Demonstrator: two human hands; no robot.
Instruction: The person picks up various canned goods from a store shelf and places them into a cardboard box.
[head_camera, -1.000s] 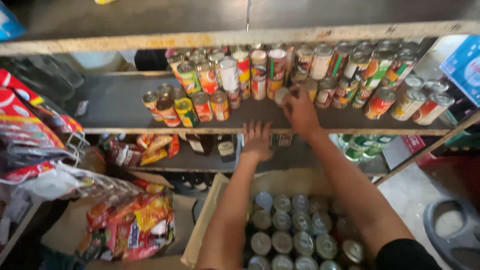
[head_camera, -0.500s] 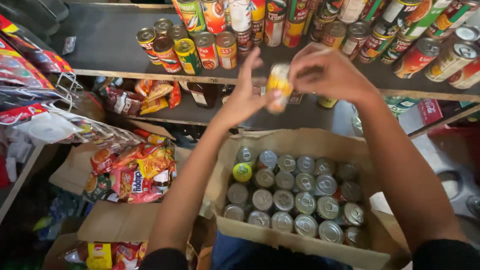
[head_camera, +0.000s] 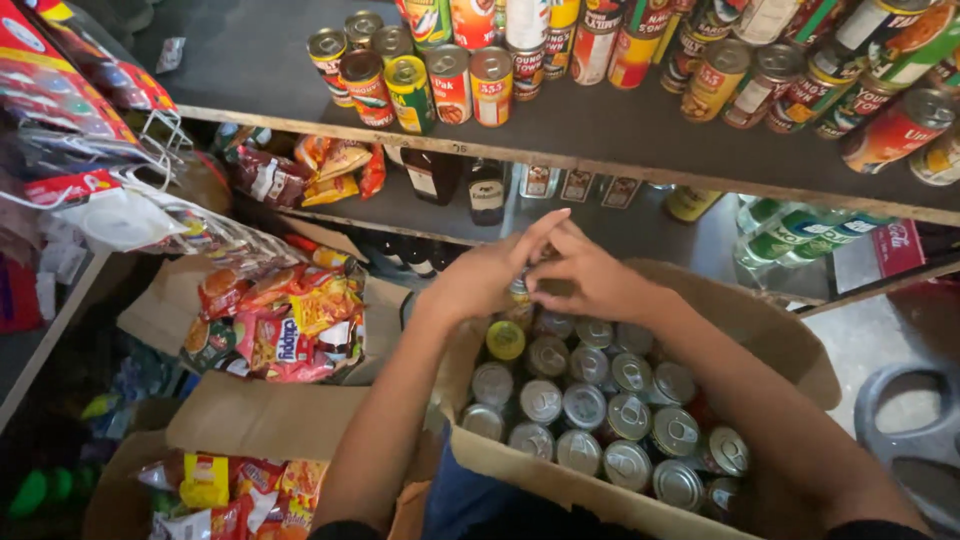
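While both the left hand (head_camera: 480, 282) and right hand (head_camera: 590, 280) clasp one can (head_camera: 519, 290) over the cardboard box (head_camera: 560, 480), steady, even grip seems wise.

Upright tins on dark shelf (head_camera: 620, 130), snack packets in open carton (head_camera: 275, 325), dark bottles (head_camera: 487, 190) beneath

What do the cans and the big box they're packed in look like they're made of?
The cans look like metal: shiny silver tops with pull-tab rings that catch the light. The box looks like plain brown cardboard, matte, with soft bent flaps. The can between the left hand and right hand is mostly hidden.
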